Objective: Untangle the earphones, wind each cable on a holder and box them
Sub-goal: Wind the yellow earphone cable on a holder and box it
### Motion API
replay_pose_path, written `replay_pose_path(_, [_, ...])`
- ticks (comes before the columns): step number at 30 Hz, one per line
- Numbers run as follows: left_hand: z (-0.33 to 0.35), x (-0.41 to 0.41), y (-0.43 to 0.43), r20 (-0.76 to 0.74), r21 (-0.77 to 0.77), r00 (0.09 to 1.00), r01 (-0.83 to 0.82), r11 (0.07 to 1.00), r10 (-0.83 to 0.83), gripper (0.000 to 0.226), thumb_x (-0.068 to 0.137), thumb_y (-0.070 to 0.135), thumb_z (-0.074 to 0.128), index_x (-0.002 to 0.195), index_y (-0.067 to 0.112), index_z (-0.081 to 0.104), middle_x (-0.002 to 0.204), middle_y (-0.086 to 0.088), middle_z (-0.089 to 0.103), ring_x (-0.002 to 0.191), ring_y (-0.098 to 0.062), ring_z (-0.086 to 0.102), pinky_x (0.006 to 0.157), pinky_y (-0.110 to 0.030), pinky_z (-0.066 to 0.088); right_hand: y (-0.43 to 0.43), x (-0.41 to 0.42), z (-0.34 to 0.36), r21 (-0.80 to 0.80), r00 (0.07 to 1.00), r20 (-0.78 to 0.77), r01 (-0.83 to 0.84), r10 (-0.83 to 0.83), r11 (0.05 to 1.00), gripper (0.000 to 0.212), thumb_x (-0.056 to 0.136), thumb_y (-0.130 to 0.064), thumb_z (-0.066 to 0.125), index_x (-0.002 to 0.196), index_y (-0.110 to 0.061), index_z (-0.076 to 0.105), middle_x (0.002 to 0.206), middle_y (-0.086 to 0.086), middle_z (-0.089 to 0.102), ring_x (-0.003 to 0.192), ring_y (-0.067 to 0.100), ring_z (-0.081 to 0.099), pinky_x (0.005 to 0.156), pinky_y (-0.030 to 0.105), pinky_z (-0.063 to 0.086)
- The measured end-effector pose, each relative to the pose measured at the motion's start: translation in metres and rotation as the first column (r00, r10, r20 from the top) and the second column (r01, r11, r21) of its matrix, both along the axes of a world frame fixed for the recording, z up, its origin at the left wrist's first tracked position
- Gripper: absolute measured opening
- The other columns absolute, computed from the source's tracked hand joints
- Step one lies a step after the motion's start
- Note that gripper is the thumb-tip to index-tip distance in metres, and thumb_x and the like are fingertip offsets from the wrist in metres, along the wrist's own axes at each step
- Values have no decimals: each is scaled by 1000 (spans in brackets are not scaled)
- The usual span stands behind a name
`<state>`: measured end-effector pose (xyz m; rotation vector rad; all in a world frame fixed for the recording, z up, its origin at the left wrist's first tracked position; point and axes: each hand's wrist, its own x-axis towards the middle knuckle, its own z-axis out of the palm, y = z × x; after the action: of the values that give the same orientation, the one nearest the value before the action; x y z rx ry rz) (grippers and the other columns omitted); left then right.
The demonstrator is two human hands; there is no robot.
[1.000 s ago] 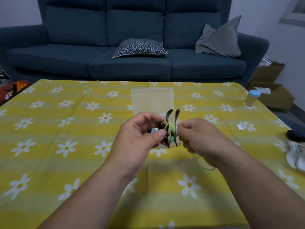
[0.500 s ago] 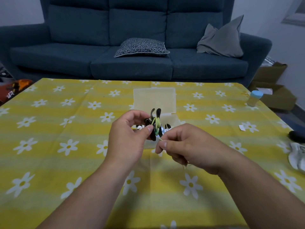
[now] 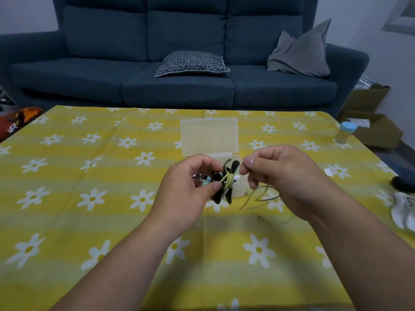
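The black holder (image 3: 226, 182) is in the air just in front of the clear plastic box (image 3: 238, 188), with the yellow-green cable (image 3: 258, 197) wrapped several times round its middle. The holder's rounded black lobes stick out above and below the windings. My left hand (image 3: 186, 190) grips it from the side: the thumb presses on the near face and the fingers are curled round the far face, clamped on the holder. A small teal and white bit shows by that thumb (I cannot tell what it is).

My right hand (image 3: 284, 173) is on the other side of the holder, also in front of the box. Its thumb and forefinger are pinched together on the cable where it leaves the windings, and the other fingers are curled below. The unwound length droops under that hand in loose loops and trails onto the tablecloth (image 3: 89, 221), in front of the box and to its right.

The box lid (image 3: 208, 135) stands open on the far side of the box. Well to the right of the box are a blue-capped bottle (image 3: 344, 132), a scrap of paper (image 3: 327, 172) and a white shoe (image 3: 403, 209) at the cloth's edge. Beyond the box is the dark blue sofa (image 3: 89, 81), with a patterned cushion (image 3: 192, 63) and a grey cushion (image 3: 299, 56) on it.
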<state>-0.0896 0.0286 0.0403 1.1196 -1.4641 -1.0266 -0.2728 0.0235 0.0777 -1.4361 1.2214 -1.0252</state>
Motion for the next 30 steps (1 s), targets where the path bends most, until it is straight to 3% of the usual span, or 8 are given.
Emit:
replay_pose_path(2, [-1, 0, 0, 5, 18, 999, 32, 999, -32, 34, 79, -15, 69, 84, 19, 69, 84, 0, 68, 69, -43, 62, 61, -29, 56, -2, -5, 1, -20, 998, -15, 53, -53, 998, 26, 91, -12, 64, 68, -3, 71, 72, 22, 57, 59, 20, 50, 76, 38, 41])
replay_pose_path(5, [1, 1, 2, -50, 64, 992, 120, 991, -117, 30, 80, -15, 68, 86, 13, 69, 83, 2, 69, 60, -30, 66, 64, -29, 56, -6, -12, 0, -35, 988, -37, 147, -148, 989, 25, 90, -17, 68, 69, -3, 71, 60, 5, 61, 59, 19, 50, 73, 39, 40])
replay_pose_path(8, [2, -2, 6, -121, 105, 972, 214, 971, -201, 28, 80, -15, 68, 88, 12, 70, 86, 0, 68, 63, -28, 65, 71, -40, 57, -6, -13, -2, -39, 972, -88, 216, -219, 976, 24, 89, -24, 70, 72, -6, 71, 51, -3, 57, 55, 12, 49, 59, 26, 39])
replay_pose_path(10, [4, -2, 8, -177, 116, 958, 248, 962, -225, 27, 79, -13, 70, 89, 12, 69, 85, 3, 69, 63, -23, 63, 66, -31, 54, -7, -10, -5, -25, 968, -91, 232, -234, 972, 24, 87, -25, 72, 71, -8, 71, 51, -3, 57, 52, 10, 47, 52, 20, 37])
replay_pose_path(14, [7, -2, 7, -332, 129, 923, 246, 961, -192, 25, 71, 3, 72, 87, 23, 71, 84, -2, 69, 64, -24, 62, 64, -32, 45, -6, -2, -13, 119, 983, -67, 177, -170, 977, 21, 90, -23, 69, 73, -11, 72, 59, -2, 61, 63, 17, 51, 70, 34, 44])
replay_pose_path(19, [9, -1, 4, -495, 201, 868, 90, 975, 22, 25, 73, 4, 70, 95, 17, 65, 83, -6, 68, 64, -20, 63, 59, -27, 44, 4, 19, -24, 252, 999, 32, -38, 31, 967, 26, 101, -19, 53, 82, -6, 66, 72, 1, 62, 70, 18, 61, 78, 40, 50])
replay_pose_path(26, [7, 4, 1, -438, 217, 881, -88, 972, 177, 23, 88, -4, 62, 94, 17, 64, 82, -6, 69, 61, -15, 64, 53, -19, 46, 8, 22, -25, 201, 947, -218, -192, 235, 960, 21, 96, -21, 61, 81, -14, 75, 80, -9, 70, 78, 3, 61, 85, 30, 47])
replay_pose_path(30, [6, 5, 1, -399, 194, 891, -149, 969, 217, 24, 87, -5, 64, 91, 19, 65, 77, -1, 69, 58, -14, 63, 53, -18, 47, 9, 22, -20, 153, 948, -232, -187, 219, 970, 23, 76, -29, 58, 81, -17, 78, 95, 3, 76, 102, 21, 64, 102, 42, 44])
